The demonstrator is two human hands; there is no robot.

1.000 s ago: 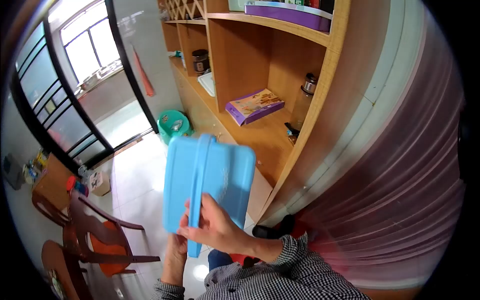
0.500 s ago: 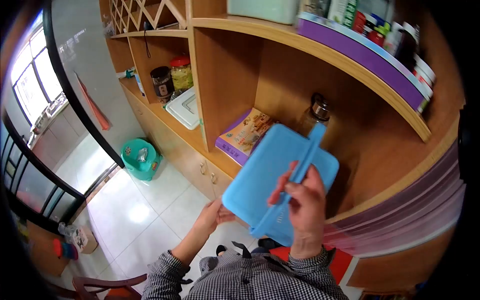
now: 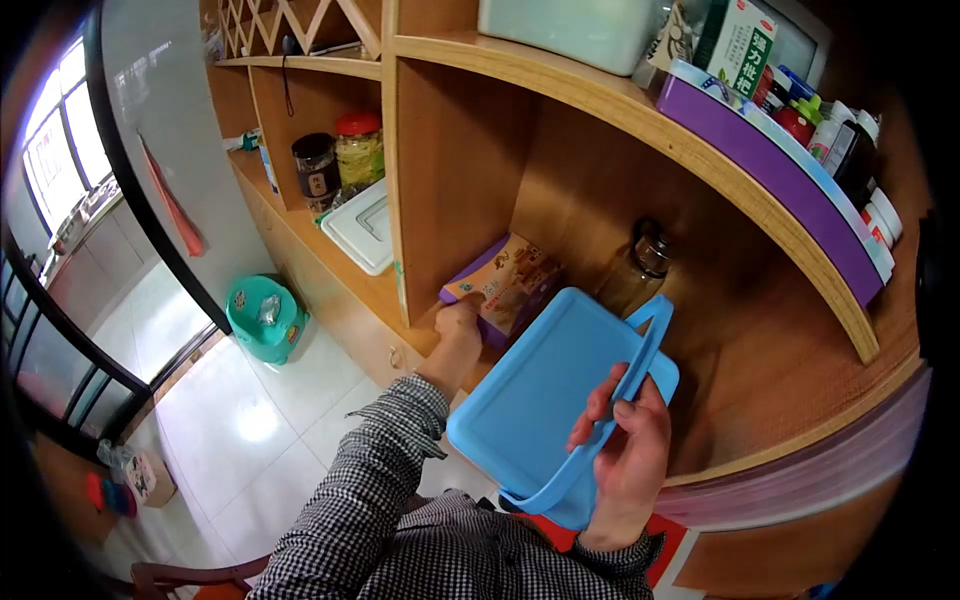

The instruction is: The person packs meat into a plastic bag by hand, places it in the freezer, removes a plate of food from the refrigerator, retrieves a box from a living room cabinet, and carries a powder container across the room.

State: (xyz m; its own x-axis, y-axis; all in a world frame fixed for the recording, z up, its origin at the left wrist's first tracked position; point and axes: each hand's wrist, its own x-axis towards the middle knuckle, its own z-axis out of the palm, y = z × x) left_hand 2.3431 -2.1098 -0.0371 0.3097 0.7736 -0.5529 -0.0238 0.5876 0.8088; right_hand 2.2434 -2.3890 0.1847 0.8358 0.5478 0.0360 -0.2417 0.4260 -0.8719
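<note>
My right hand (image 3: 632, 440) is closed around the raised handle of a light blue plastic box (image 3: 535, 375), which hangs tilted in front of the shelf. My left hand (image 3: 458, 322) reaches into the compartment and grips the near left edge of a purple and orange printed cardboard box (image 3: 512, 278). Some of its fingers are hidden behind that edge. The blue box covers the printed box's lower right part. Behind the blue box, a glass jar with a metal lid (image 3: 640, 262) stands on the same shelf.
A white lidded container (image 3: 362, 228), a red-lidded jar (image 3: 358, 150) and a dark jar (image 3: 316, 165) occupy the neighbouring compartment. Above, a purple tray (image 3: 760, 180) holds several bottles. On the tiled floor are a green potty-like seat (image 3: 266, 322) and a chair (image 3: 195, 578).
My left hand has left the blue box's lower left side and moved up and forward to the printed box. The blue box's handle now stands more upright in my right hand.
</note>
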